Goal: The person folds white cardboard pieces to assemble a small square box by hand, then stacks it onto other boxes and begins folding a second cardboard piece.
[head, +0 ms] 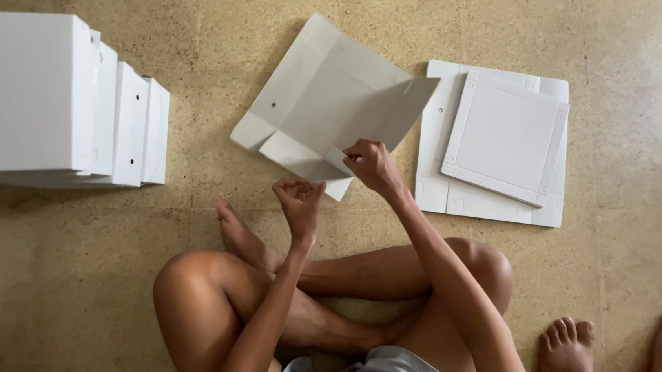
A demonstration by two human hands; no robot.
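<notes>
White flat box panel point(330, 103) is lying on the floor point(186, 222); right hand point(372, 166) fingers are pinching its raised flap, left hand point(298, 203) is hovering loosely curled, holding nothing.

A flat white box sheet point(330, 99) lies on the speckled floor, turned at a slant. It is thin and smooth, with small round holes near its edges. Its side flaps are folded in part way. One big flap stands up and leans to the right. The near corner is pinched by the right hand point(372, 166).
</notes>
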